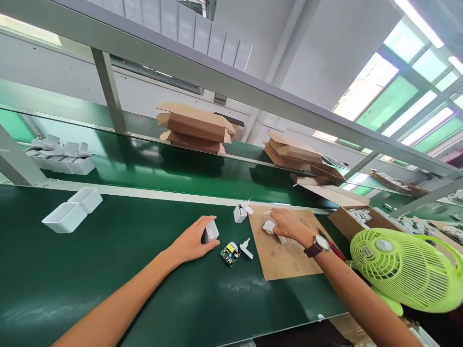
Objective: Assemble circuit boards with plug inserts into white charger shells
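My left hand (195, 241) is closed around a small white plastic housing (211, 232), its open end facing up. Just right of it a green circuit board (230, 254) with a yellow transformer lies on the bench beside a white plug piece (246, 248). Farther back stands another white housing (239, 214) with a white plug piece (248, 206) at its top. Over a brown cardboard sheet (285, 262), my right hand (288, 225) has its fingers closed at a white piece with yellow and green parts (268, 226); the fingers hide some of it.
Two joined white trays (67, 217) sit at the left. A lime-green fan (405, 270) stands at the right, near an open carton (361, 217) of white parts. Flattened cartons (197, 126) lie on the far belt (144, 168). A metal frame crosses overhead.
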Action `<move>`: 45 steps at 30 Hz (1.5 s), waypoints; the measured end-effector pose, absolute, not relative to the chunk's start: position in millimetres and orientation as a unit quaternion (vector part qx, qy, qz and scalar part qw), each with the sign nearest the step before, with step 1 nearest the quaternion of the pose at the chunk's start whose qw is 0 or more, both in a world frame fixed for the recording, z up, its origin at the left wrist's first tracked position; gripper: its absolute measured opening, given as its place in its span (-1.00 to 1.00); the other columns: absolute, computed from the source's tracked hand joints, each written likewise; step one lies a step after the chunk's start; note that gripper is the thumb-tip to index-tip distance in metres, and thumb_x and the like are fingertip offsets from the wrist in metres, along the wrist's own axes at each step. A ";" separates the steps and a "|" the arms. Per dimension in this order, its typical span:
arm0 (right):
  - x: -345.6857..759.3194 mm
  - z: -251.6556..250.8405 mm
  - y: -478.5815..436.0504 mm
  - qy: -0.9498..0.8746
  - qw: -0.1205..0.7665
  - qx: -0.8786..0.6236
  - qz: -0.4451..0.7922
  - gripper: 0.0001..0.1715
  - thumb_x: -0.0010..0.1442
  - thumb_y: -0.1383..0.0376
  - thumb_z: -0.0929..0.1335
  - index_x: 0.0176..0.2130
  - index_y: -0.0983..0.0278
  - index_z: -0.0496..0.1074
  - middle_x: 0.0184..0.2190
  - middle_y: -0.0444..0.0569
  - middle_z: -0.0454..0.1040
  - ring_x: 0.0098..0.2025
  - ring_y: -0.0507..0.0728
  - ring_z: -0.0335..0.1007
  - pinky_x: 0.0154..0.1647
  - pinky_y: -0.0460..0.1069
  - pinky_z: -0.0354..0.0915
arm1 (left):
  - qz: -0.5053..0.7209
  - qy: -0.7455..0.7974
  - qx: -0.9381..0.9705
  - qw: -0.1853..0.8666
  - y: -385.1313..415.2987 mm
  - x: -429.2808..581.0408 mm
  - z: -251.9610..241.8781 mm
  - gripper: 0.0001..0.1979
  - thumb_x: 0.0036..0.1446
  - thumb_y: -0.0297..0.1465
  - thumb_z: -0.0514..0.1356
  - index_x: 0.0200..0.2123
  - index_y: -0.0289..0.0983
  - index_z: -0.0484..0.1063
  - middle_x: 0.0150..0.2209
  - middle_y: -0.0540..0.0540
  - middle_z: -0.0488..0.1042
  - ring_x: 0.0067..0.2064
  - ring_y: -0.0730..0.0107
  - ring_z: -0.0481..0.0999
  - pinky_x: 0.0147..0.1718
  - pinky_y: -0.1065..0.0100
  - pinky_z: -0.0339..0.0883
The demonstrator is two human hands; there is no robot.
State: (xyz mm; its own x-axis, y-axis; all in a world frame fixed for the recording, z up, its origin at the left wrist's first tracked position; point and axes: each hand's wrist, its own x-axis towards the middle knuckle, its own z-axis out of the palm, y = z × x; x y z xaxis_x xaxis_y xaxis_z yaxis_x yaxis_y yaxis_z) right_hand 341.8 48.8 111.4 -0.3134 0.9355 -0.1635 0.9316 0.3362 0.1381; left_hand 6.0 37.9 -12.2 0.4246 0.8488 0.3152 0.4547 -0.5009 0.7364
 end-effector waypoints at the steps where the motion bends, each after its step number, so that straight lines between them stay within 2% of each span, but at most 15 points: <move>1: 334.3 109.6 38.2 0.823 0.090 0.561 -0.002 -0.81 0.22 0.37 0.37 -0.13 0.31 0.51 -0.15 0.14 0.53 -0.08 0.30 0.45 0.00 0.10 0.30 | 0.344 0.412 0.796 0.281 37.0 5.8 -11.3 -0.41 0.19 -0.23 0.29 0.25 -0.20 0.28 0.19 -0.21 0.42 0.15 0.11 0.52 0.11 0.16 0.46; 4: 307.4 102.2 14.3 0.881 0.014 0.464 -0.092 -0.55 0.27 0.22 0.42 0.13 0.23 0.41 0.07 0.11 0.49 0.07 0.29 0.42 0.13 0.14 0.31 | 0.347 0.417 0.799 0.260 35.7 5.7 -10.0 -0.41 0.18 -0.23 0.29 0.24 -0.22 0.28 0.19 -0.22 0.39 0.19 0.10 0.47 0.17 0.12 0.41; 7: 281.8 87.4 7.8 0.919 0.003 0.357 -0.166 -0.34 0.18 0.31 0.48 0.23 0.25 0.34 0.15 0.14 0.44 0.13 0.30 0.40 0.15 0.14 0.34 | 0.363 0.440 0.788 0.232 36.9 5.9 -11.9 -0.38 0.16 -0.26 0.29 0.26 -0.22 0.24 0.16 -0.23 0.40 0.18 0.10 0.46 0.18 0.09 0.39; 10: 264.3 69.9 17.1 0.920 0.013 0.347 -0.182 -0.35 0.15 0.38 0.47 0.21 0.28 0.38 -0.04 0.11 0.51 -0.02 0.28 0.47 0.04 0.13 0.41 | 0.380 0.485 0.759 0.211 39.2 5.7 -15.4 -0.36 0.17 -0.30 0.28 0.28 -0.23 0.19 0.12 -0.23 0.41 0.14 0.09 0.48 0.19 0.04 0.37; 12: 258.2 59.2 25.1 0.908 -0.031 0.365 -0.203 -0.38 0.19 0.33 0.46 0.22 0.24 0.37 -0.10 0.05 0.52 -0.09 0.25 0.49 0.01 0.12 0.43 | 0.386 0.511 0.739 0.210 40.2 5.3 -17.3 -0.34 0.16 -0.31 0.28 0.29 -0.24 0.17 0.12 -0.24 0.41 0.15 0.08 0.48 0.20 0.02 0.36; 14: 256.4 48.6 29.8 0.894 -0.091 0.379 -0.221 -0.37 0.21 0.29 0.48 0.23 0.23 0.36 -0.04 0.06 0.51 -0.03 0.26 0.49 0.05 0.14 0.44 | 0.385 0.524 0.728 0.218 40.3 4.8 -18.1 -0.32 0.14 -0.33 0.29 0.30 -0.23 0.15 0.15 -0.24 0.41 0.17 0.06 0.48 0.20 0.03 0.36; 16: 258.5 37.5 30.1 0.888 -0.136 0.377 -0.224 -0.30 0.17 0.31 0.51 0.25 0.24 0.33 0.09 0.13 0.45 0.11 0.30 0.43 0.17 0.18 0.40 | 0.379 0.528 0.726 0.226 39.6 4.4 -17.7 -0.30 0.13 -0.34 0.30 0.30 -0.22 0.15 0.18 -0.25 0.40 0.19 0.05 0.48 0.20 0.03 0.36; 18: 262.8 26.7 26.9 0.892 -0.155 0.363 -0.220 -0.21 0.12 0.35 0.53 0.27 0.26 0.29 0.22 0.20 0.36 0.27 0.35 0.30 0.28 0.24 0.32 | 0.374 0.529 0.726 0.230 38.6 3.9 -16.5 -0.29 0.11 -0.35 0.31 0.30 -0.23 0.16 0.21 -0.26 0.39 0.20 0.03 0.47 0.21 0.04 0.36; 20: 266.7 17.8 22.7 0.893 -0.168 0.359 -0.213 -0.23 0.14 0.39 0.50 0.28 0.27 0.27 0.26 0.23 0.32 0.33 0.36 0.22 0.31 0.26 0.30 | 0.374 0.530 0.725 0.232 37.8 3.5 -15.2 -0.30 0.10 -0.35 0.31 0.29 -0.23 0.18 0.23 -0.27 0.38 0.22 0.02 0.46 0.21 0.04 0.36; 25: 265.8 8.2 17.7 0.895 -0.224 0.343 -0.174 -0.37 0.17 0.48 0.40 0.21 0.26 0.30 0.12 0.17 0.44 0.18 0.30 0.39 0.19 0.22 0.41 | 0.386 0.522 0.723 0.237 37.4 2.6 -14.5 -0.31 0.09 -0.36 0.30 0.28 -0.21 0.18 0.22 -0.23 0.41 0.22 0.06 0.47 0.24 0.02 0.34; 28: 261.2 7.5 17.1 0.895 -0.258 0.335 -0.139 -0.34 0.14 0.49 0.39 0.21 0.26 0.29 0.00 0.13 0.46 0.04 0.29 0.45 0.05 0.21 0.48 | 0.392 0.515 0.717 0.258 37.7 1.8 -15.0 -0.32 0.14 -0.30 0.30 0.29 -0.20 0.16 0.18 -0.22 0.44 0.15 0.10 0.52 0.19 0.03 0.39; 31: 257.2 8.2 16.9 0.889 -0.296 0.325 -0.126 -0.28 0.10 0.53 0.36 0.23 0.24 0.24 -0.05 0.11 0.44 -0.02 0.26 0.44 -0.01 0.19 0.50 | 0.396 0.503 0.720 0.265 38.1 0.7 -14.9 -0.33 0.17 -0.27 0.29 0.29 -0.18 0.15 0.17 -0.21 0.45 0.11 0.13 0.54 0.16 0.03 0.42; 35: 252.2 14.4 16.6 0.874 -0.349 0.324 -0.103 -0.22 0.09 0.56 0.32 0.26 0.23 0.18 -0.01 0.14 0.40 -0.01 0.26 0.42 -0.02 0.20 0.52 | 0.401 0.484 0.739 0.243 36.9 -1.1 -14.5 -0.33 0.18 -0.34 0.27 0.31 -0.18 0.13 0.20 -0.24 0.40 0.17 0.09 0.50 0.20 0.00 0.38; 41: 241.6 32.1 6.3 0.844 -0.432 0.318 -0.021 -0.30 0.20 0.53 0.30 0.28 0.22 0.18 0.03 0.16 0.42 0.11 0.31 0.39 0.08 0.30 0.48 | 0.385 0.447 0.769 0.247 20.6 -2.2 -15.7 -0.28 0.19 -0.39 0.26 0.35 -0.14 0.05 0.15 -0.21 0.45 0.14 0.10 0.52 0.18 -0.01 0.43; 45: 238.3 33.2 -0.4 0.854 -0.436 0.284 0.007 -0.27 0.24 0.53 0.30 0.33 0.23 0.14 0.10 0.18 0.41 0.19 0.33 0.35 0.12 0.34 0.47 | 0.391 0.383 0.803 0.237 8.8 1.6 -14.0 -0.24 0.24 -0.43 0.23 0.41 -0.09 -0.04 0.22 -0.22 0.40 0.20 0.11 0.49 0.20 0.00 0.42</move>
